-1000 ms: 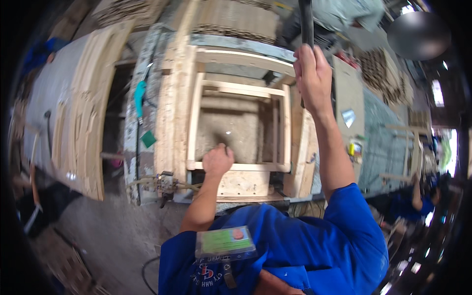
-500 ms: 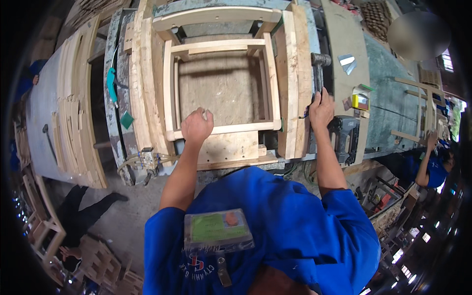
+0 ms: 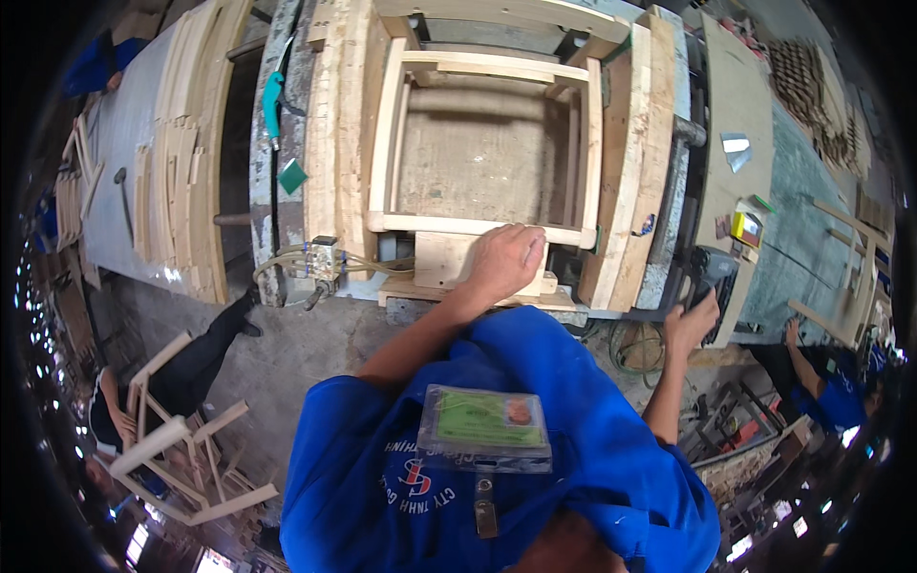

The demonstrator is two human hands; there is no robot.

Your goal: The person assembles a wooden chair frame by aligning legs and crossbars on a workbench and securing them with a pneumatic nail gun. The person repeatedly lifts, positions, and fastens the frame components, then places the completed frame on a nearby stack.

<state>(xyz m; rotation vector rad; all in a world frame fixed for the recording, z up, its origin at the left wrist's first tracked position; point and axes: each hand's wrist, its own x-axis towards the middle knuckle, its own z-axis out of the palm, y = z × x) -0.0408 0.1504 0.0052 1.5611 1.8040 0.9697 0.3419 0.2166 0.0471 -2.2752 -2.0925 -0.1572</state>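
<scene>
A pale wooden frame [image 3: 392, 143] lies between thick timber blocks on the bench in front of me. My left hand [image 3: 506, 260] is closed over its near rail, right of the middle, with the fingertips partly hidden. To the right, my right hand [image 3: 693, 323] grips the handle of a dark nail gun [image 3: 712, 267] at the near end of the bench. A hammer [image 3: 688, 132] lies farther up along the right side, untouched.
Left of the frame are a teal air blow gun [image 3: 272, 105], a green square piece [image 3: 291, 176] and a valve [image 3: 323, 258] with hoses. Wooden strips [image 3: 177, 162] cover the left table. A yellow box [image 3: 747, 229] sits at right. Co-workers are on both sides.
My right hand has left the hammer and come back to the nail gun. My left hand has slid rightward along the near rail. The whole view has shifted.
</scene>
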